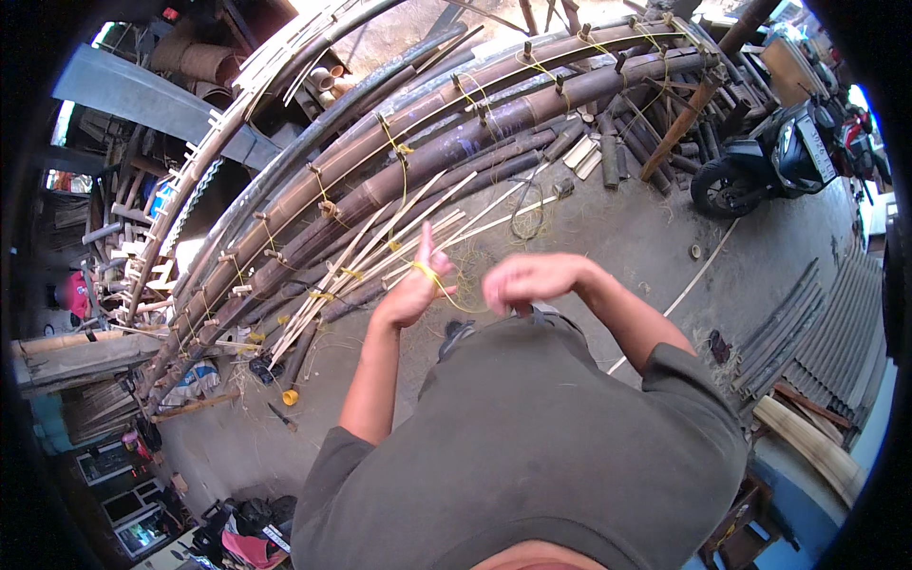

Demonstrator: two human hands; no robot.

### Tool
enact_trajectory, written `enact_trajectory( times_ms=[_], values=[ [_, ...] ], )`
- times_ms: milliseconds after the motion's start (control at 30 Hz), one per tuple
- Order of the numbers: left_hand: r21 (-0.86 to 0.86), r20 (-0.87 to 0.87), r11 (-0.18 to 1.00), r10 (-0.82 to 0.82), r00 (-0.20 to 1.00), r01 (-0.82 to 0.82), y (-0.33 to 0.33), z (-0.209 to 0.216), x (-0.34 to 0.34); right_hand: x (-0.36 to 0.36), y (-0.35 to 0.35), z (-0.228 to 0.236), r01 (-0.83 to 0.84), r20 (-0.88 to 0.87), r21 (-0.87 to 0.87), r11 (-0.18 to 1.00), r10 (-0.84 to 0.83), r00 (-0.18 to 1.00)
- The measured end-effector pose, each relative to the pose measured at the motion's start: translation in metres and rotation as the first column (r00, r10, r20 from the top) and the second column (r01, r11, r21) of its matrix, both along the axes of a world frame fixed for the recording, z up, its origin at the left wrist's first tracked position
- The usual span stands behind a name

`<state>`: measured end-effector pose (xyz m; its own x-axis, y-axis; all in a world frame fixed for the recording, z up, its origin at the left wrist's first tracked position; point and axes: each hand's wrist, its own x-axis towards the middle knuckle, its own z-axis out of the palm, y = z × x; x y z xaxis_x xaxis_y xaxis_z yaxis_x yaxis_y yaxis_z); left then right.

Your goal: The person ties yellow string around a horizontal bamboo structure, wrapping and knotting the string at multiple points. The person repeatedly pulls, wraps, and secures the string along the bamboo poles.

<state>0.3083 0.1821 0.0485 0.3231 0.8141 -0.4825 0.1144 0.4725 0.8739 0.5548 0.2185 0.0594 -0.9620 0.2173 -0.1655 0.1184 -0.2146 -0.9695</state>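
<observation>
Daylit from the top, dim toward the lower left
Washed out pale on the ground [404, 38] at the top and blown to white in patches at both sides; greyer and softer over the floor [632, 228]; slightly smeared at the right hand [532, 280]; bowed at the corrugated sheets [836, 332], blurrier toward the black round border [19, 57]

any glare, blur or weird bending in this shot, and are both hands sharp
In the head view, sunlit ground at the top looks washed out; in the head view, the right hand looks slightly smeared, the left hand crisper; in the head view, the long poles look bowed, perhaps partly fisheye distortion, and the corners go black.
</observation>
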Motion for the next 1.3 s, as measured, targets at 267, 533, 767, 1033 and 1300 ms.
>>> enact_trajectory(
  times_ms=[267, 533, 767, 1033, 1300],
  values=[
    [-0.086, 0.075, 0.983, -0.158, 0.985, 0.164, -0.023, -0.009, 0.005, 0.005, 0.031, 0.02, 0.532, -0.027, -0.206, 0.821, -0.549, 0.836],
    [-0.279, 0.73, 0.91, -0.007, 0.684, 0.307, -0.004, 0.008, -0.006, -0.031, 0.02, -0.039, 0.185, 0.065, -0.007, 0.983, -0.184, 0.981],
    [-0.137, 0.478, 0.975, -0.089, 0.874, 0.174, -0.017, -0.009, 0.002, -0.065, 0.027, 0.005, 0.356, -0.364, 0.651, 0.671, -0.136, 0.921],
    [-0.392, 0.444, 0.827, 0.554, 0.705, -0.403, -0.046, -0.004, -0.032, -0.104, 0.062, -0.047, 0.292, 0.014, -0.056, 0.955, -0.292, 0.956],
    [-0.41, 0.46, 0.802, 0.593, 0.66, -0.434, -0.048, -0.01, -0.059, -0.132, 0.053, 0.014, 0.425, -0.408, 0.864, 0.271, -0.116, 0.905]
  ],
)
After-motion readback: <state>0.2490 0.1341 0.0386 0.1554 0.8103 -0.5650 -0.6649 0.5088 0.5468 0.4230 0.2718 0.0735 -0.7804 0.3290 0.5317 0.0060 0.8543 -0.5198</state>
